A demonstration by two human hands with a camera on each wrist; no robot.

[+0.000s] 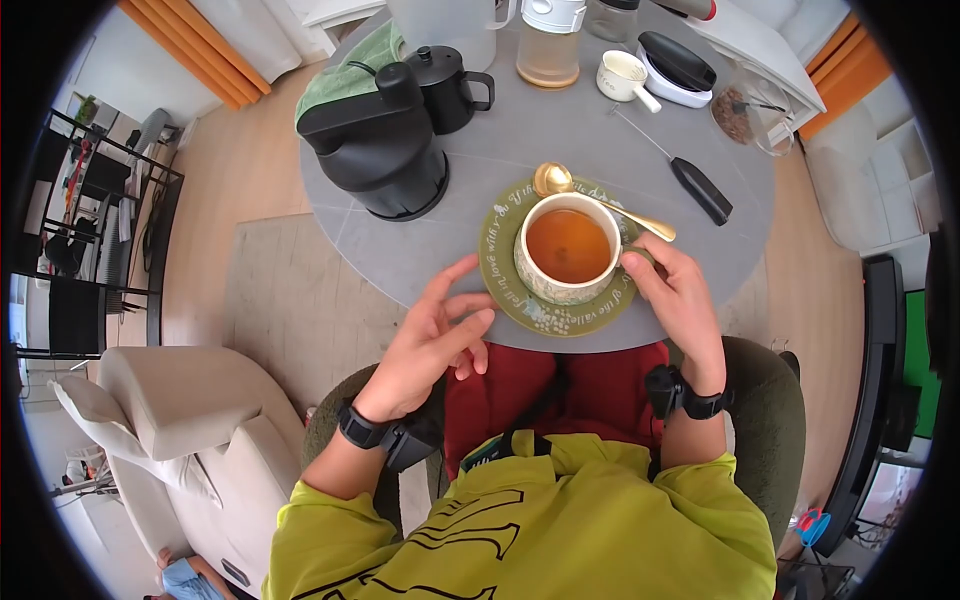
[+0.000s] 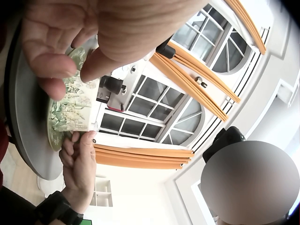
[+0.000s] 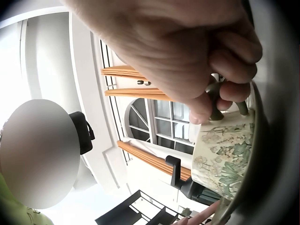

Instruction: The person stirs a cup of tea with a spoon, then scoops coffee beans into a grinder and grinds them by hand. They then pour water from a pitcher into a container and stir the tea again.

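Observation:
A floral teacup of amber tea stands upright on a green saucer with white lettering round its rim. My right hand pinches the cup's green handle between thumb and curled fingers. At the saucer's left rim is my left hand, its fingers loosely bent and nothing held in them; the fingertips are right at the edge. Behind the cup, a gold spoon lies across the saucer's far side, its handle pointing right. Printed leaves and flowers show on the cup's wall in both wrist views.
On the grey round table, a black appliance and a black pitcher stand at left. A milk frother lies at right. Farther back are a small white cup, a jar and a glass pitcher.

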